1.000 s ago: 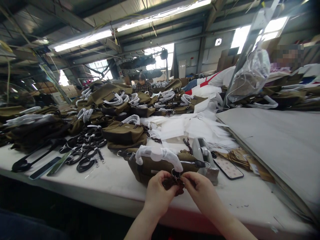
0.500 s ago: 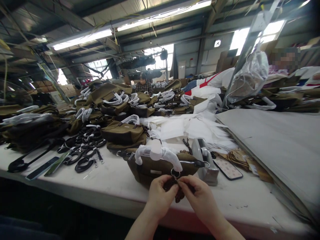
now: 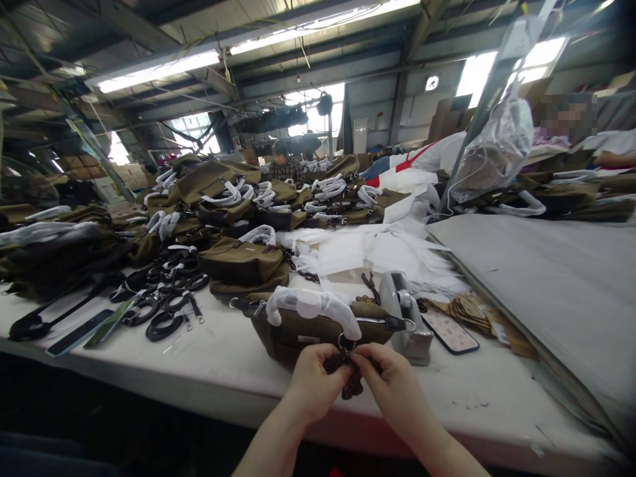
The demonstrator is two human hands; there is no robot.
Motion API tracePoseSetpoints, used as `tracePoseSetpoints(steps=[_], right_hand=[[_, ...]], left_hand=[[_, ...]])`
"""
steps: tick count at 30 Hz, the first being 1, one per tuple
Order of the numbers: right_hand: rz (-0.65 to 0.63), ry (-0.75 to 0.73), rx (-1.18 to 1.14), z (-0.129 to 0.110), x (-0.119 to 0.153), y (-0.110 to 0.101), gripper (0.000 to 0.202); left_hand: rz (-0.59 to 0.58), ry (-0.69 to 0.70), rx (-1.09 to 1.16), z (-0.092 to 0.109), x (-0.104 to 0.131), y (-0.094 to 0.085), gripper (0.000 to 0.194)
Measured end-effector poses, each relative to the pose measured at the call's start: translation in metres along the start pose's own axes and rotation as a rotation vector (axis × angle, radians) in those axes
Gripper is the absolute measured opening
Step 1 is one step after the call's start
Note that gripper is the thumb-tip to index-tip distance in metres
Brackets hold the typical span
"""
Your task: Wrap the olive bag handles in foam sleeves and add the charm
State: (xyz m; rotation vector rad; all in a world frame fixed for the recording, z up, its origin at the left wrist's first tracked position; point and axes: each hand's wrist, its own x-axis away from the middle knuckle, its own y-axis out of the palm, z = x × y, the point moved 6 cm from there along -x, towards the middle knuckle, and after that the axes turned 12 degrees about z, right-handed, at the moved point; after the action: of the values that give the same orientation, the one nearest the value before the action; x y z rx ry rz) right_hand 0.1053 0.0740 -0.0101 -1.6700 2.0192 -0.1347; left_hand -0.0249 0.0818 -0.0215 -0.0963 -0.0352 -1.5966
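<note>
An olive-green handbag (image 3: 283, 336) stands upright near the table's front edge, its handle (image 3: 318, 306) wrapped in white. From the handle's right end hangs a metal ring (image 3: 346, 342) with a dark brown charm (image 3: 352, 387) below it. My left hand (image 3: 318, 381) pinches the charm's upper part from the left. On the other side, my right hand (image 3: 382, 377) closes thumb and forefinger at the link just under the ring. Fingers cover most of that link, so its fastening cannot be made out.
A tape dispenser (image 3: 405, 318) and a phone (image 3: 452, 331) sit right of the bag. Coiled black straps (image 3: 166, 324) lie left. Stacked handbags (image 3: 243, 262) and white sheets (image 3: 358, 248) fill the back. A person (image 3: 284, 165) is beyond the pile.
My fingers have shifted slightly around the link, and more of the charm shows beneath them. The whole view has moved a little; the bag still stands in place.
</note>
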Motion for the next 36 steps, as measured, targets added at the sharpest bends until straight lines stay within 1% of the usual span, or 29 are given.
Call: tracePoseSetpoints(steps=[2,5,7,9,11,14,17,20,24,29,33,36], right_hand=[[0.027,-0.058,0.101,-0.005,0.001,0.0,0.023],[0.104,-0.223,0.286,-0.014,0.006,-0.002,0.022],[0.145,-0.302,0.35,-0.016,0.01,-0.004,0.023],[0.159,-0.326,0.362,-0.015,0.01,-0.006,0.023],[0.133,-0.298,0.34,-0.012,0.007,-0.006,0.023],[0.073,-0.223,0.248,-0.006,-0.001,-0.005,0.021],[0.033,-0.172,0.122,-0.003,-0.007,-0.003,0.02],[0.001,-0.132,0.05,-0.001,-0.009,-0.001,0.021],[0.045,-0.108,0.073,0.001,-0.004,0.0,0.022],[0.1,-0.135,0.165,0.0,0.004,0.004,0.02],[0.105,-0.152,0.197,-0.002,0.006,0.007,0.021],[0.12,-0.154,0.18,-0.003,0.006,0.004,0.02]], left_hand=[[0.002,0.012,-0.005,0.0,0.0,0.0,0.016],[0.013,0.026,-0.049,-0.001,-0.001,-0.002,0.016],[0.018,0.046,-0.089,0.0,-0.003,-0.005,0.015],[0.042,0.079,-0.131,0.002,-0.003,-0.009,0.015],[0.063,0.105,-0.175,0.004,-0.003,-0.012,0.015],[0.07,0.105,-0.206,0.008,-0.001,-0.013,0.016],[0.064,0.089,-0.196,0.009,-0.002,-0.013,0.017],[0.045,0.08,-0.158,0.006,-0.006,-0.012,0.017],[0.05,0.079,-0.138,0.001,-0.009,-0.013,0.014],[0.063,0.115,-0.127,0.003,-0.008,-0.013,0.008],[0.044,0.1,-0.111,0.004,-0.007,-0.007,0.006],[0.039,0.076,-0.098,0.004,-0.007,-0.004,0.007]])
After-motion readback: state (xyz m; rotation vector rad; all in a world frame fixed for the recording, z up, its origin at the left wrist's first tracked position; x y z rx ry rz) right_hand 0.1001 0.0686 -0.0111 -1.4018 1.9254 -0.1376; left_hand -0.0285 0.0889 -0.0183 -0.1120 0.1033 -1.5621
